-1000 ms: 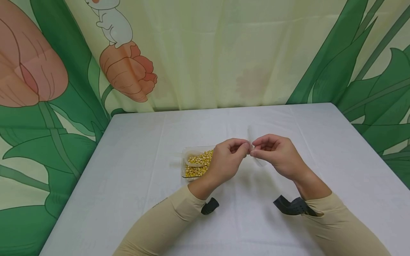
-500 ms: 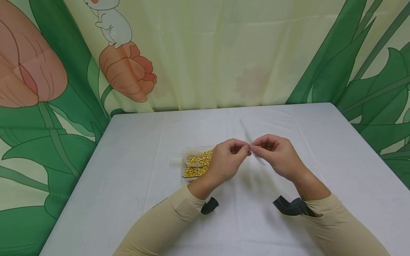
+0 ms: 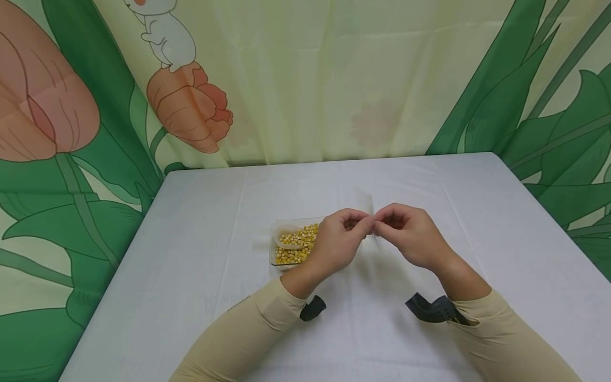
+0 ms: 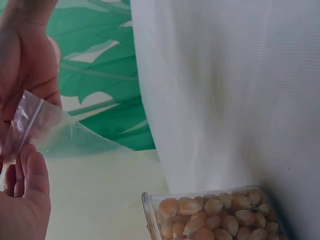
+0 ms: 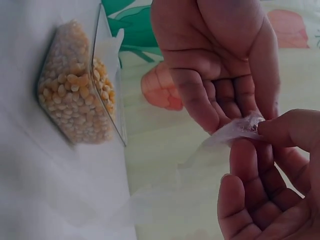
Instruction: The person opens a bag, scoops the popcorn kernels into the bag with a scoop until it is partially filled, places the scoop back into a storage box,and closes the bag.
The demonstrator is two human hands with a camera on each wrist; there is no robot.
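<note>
In the head view, my left hand (image 3: pixel 341 239) and right hand (image 3: pixel 412 233) meet fingertip to fingertip above the table. Between them they pinch a thin clear zip-lock bag (image 4: pixel 82 137), its body hanging loose; in the head view the bag (image 3: pixel 365 200) shows faintly behind the fingers. The right wrist view has the bag's crumpled edge (image 5: pixel 242 130) held between thumbs and fingers of both hands. Whether its mouth is parted is hard to tell. Just left of the hands sits a glass container (image 3: pixel 272 252) of yellow corn kernels (image 3: pixel 293 255), partly hidden by my left hand.
A whitish, translucent curved object (image 3: pixel 281 236) lies on the kernels, its kind unclear. White cloth covers the table (image 3: pixel 191 276). A printed curtain (image 3: pixel 305 79) hangs behind the table's far edge. Dark straps (image 3: pixel 436 309) show at both wrists.
The bag has swung and turned between the fingers, from a narrow edge-on strip to a broader face. My right fingertips have shifted slightly left against the left ones. The container has not moved.
</note>
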